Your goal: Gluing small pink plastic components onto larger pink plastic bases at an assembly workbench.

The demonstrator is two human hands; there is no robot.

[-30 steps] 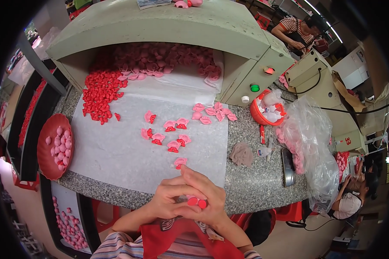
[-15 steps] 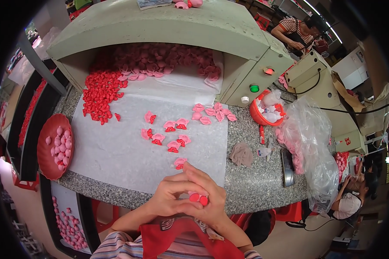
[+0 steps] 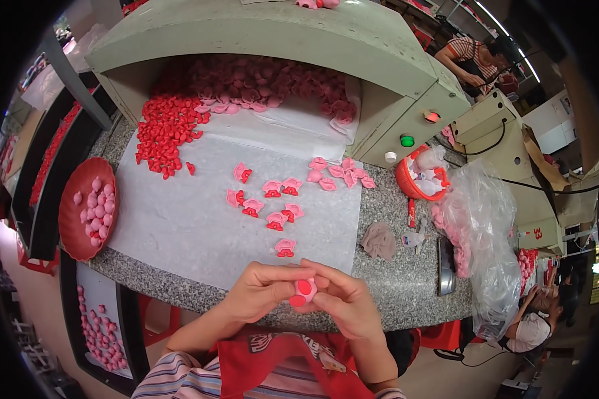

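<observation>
A small pink figure with two red feet (image 3: 304,292) is pinched between both my hands, close to my apron at the table's front edge. My left hand (image 3: 263,292) grips its left side, and the fingers of my right hand (image 3: 346,296) close on its right side. Just beyond my fingertips lies a pink shell piece with red feet (image 3: 285,248). Several similar pink-and-red pieces (image 3: 273,189) are spread farther up the white paper sheet (image 3: 186,219). A cluster of plain pink pieces (image 3: 339,174) rests at the sheet's right.
A pale green oven-like machine (image 3: 266,40) shelters heaps of red parts (image 3: 170,130) and pink shells (image 3: 266,83). At left stands a red dish (image 3: 70,223) of pink balls. To the right are an orange basket (image 3: 406,183), a cloth (image 3: 379,241), a phone (image 3: 446,266) and plastic bags (image 3: 486,246).
My hands have opened out from a clasp around the pink figure to a fingertip hold, showing more of it. The view has shifted slightly, so the table scene sits farther right.
</observation>
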